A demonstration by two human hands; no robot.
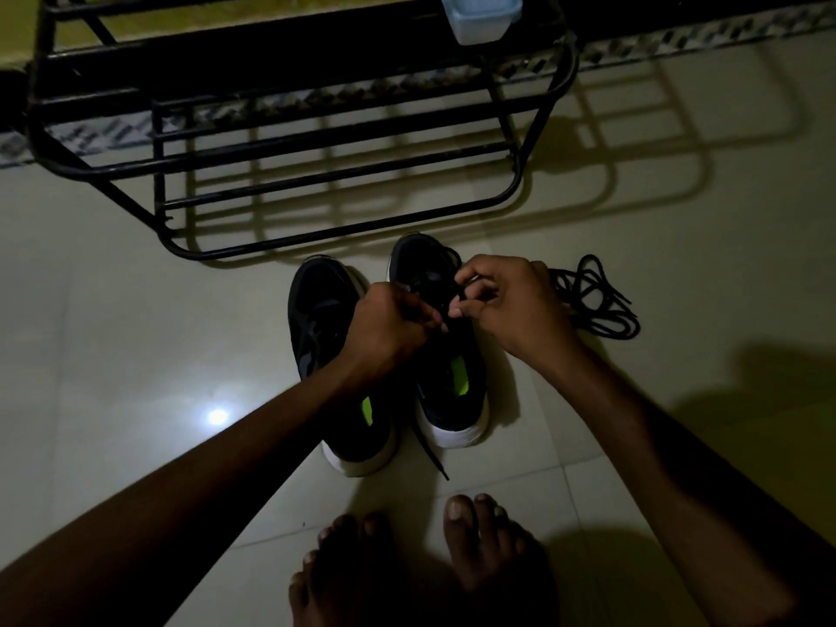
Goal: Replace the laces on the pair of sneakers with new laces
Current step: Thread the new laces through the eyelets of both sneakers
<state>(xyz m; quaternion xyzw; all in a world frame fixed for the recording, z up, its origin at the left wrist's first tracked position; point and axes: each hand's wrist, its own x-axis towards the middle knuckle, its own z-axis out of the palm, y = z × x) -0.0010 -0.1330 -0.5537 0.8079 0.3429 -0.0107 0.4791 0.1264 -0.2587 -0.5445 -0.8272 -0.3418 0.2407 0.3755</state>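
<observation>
- Feet [420, 563]: bare, toes pointing forward, on the floor [135, 355] of pale glossy tiles; a small spot of light reflects at left.
- Lace [435, 459]: black, its loose end trailing on the tiles between the two heels.
- Left shoe [323, 337] and right shoe [452, 391]: black, white soles, yellow-green insoles, side by side with heels towards the person. A grey side mark is too dim to read.
- Left hand [389, 328]: fingers curled, pinching the lace over the right shoe's eyelets.
- Right hand [506, 300]: thumb and fingers pinching the same lace, just opposite the left hand.
- Spare laces [592, 300]: a loose black tangle on the floor, just right of the right shoe.
- Rack [316, 151]: black metal bars, standing beyond the toes and casting striped shadows.
- Box [479, 15]: pale, translucent, on the rack's top right.
- Room: dim, with a patterned skirting strip along the far wall.
</observation>
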